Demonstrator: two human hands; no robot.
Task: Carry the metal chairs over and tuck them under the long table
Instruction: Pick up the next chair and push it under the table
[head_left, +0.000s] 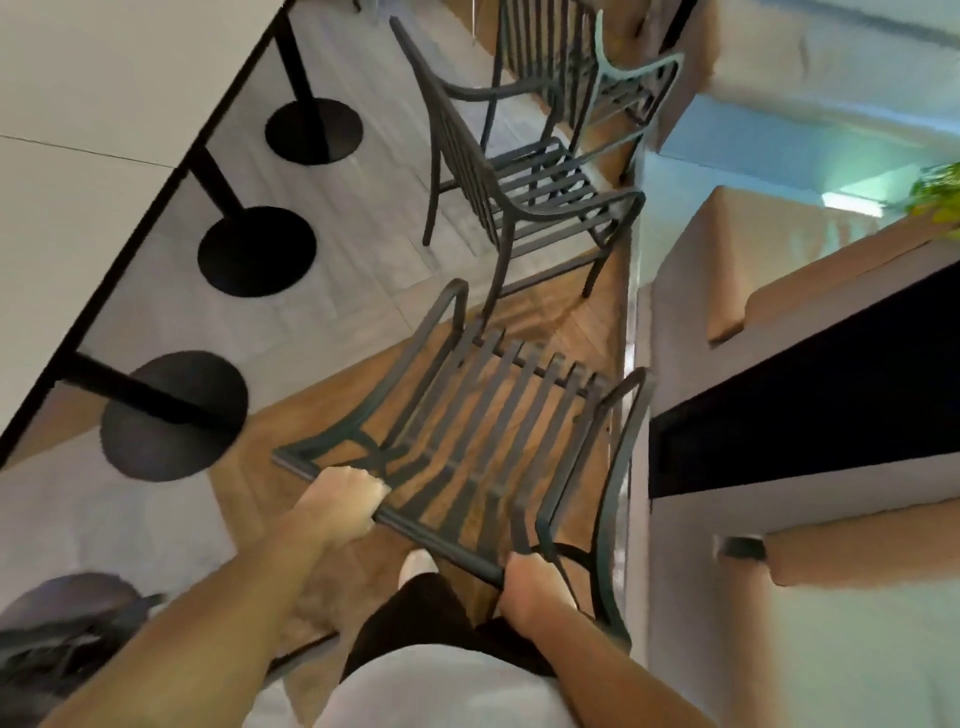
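Observation:
I hold a dark metal slatted chair (467, 415) in front of me, its top rail toward my body. My left hand (345, 493) is shut on the left part of that rail. My right hand (524, 582) is shut on the rail's right end, next to the armrest. A second metal chair (519, 197) stands on the floor just ahead, and a third chair (587, 67) stands behind it. The long white table (104, 156) with its black edge runs along my left side. The view is tilted and blurred.
Three black round pedestal bases (174, 415) (257, 249) (314, 130) of the table stand on the floor at left. A tan and white counter (779, 312) with a dark opening lines the right. The aisle between is narrow. A dark bag (67, 634) lies at lower left.

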